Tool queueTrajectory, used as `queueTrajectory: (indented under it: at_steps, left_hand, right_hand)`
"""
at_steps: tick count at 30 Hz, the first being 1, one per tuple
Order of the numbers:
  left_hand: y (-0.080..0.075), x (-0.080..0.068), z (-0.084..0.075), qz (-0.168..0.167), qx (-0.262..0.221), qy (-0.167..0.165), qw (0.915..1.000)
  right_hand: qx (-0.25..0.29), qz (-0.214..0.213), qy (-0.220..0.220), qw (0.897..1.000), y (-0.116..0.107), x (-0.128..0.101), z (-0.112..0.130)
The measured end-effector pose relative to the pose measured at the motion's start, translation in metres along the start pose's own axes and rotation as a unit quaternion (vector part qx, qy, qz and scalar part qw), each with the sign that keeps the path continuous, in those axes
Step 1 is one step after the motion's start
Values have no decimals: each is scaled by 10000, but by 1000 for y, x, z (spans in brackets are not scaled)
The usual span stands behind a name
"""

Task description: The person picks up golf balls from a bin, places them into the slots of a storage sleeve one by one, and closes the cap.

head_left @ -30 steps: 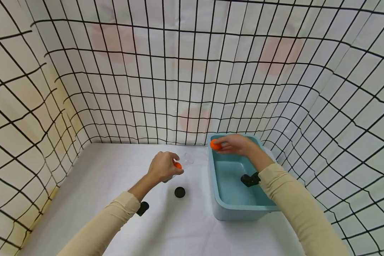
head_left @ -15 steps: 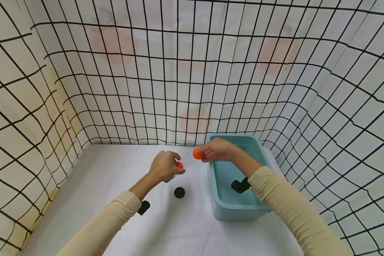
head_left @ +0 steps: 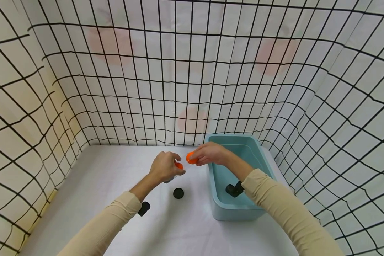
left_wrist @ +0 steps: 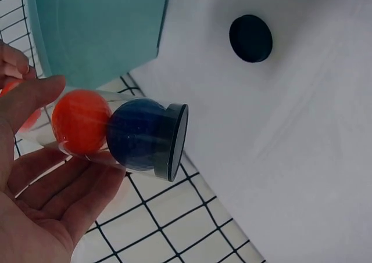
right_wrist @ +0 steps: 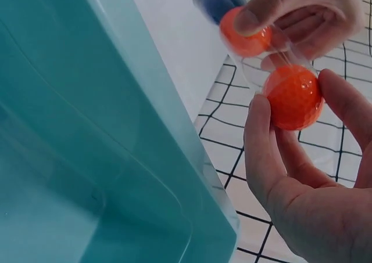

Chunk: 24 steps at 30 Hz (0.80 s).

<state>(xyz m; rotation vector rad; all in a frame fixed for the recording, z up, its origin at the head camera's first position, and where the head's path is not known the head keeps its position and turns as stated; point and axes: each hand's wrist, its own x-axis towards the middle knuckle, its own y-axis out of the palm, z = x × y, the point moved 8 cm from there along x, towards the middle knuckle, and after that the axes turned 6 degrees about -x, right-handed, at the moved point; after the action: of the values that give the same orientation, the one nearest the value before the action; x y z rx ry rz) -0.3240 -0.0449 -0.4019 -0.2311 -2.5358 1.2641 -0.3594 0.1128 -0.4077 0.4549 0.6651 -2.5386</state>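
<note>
My left hand [head_left: 163, 166] grips a clear tube [left_wrist: 110, 125] lying across its fingers, thumb on the near side. Inside the tube are a dark blue ball [left_wrist: 135, 134], against the black end cap [left_wrist: 172, 142], and an orange ball [left_wrist: 80, 122]. My right hand [head_left: 212, 153] pinches another orange ball, a dimpled golf ball [right_wrist: 293, 97], between thumb and fingertips. That golf ball is right at the tube's uncapped end, and the clear wall overlaps it in the right wrist view.
A loose black cap [head_left: 178, 193] lies on the white table [head_left: 192, 227]. The teal bin [head_left: 236, 212] stands on the right, under my right forearm. Black netting [head_left: 185, 84] surrounds the table at the back and sides. Black pieces [head_left: 235, 189] show beside both sleeves.
My right hand has carried the orange golf ball left from over the bin to the tube's open end. The left hand has stayed almost still, holding the tube.
</note>
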Motion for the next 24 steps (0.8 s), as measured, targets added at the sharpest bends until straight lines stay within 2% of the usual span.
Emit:
queueTrajectory:
  at_steps: [13, 24]
  left_hand:
    - [4, -2, 2, 54, 107, -95, 9999]
    - [8, -3, 3, 58, 29, -12, 10000]
  right_hand:
    - [-35, -133, 57, 9999, 7, -2, -2]
    - [65, 46, 52, 10000, 11, 1, -6]
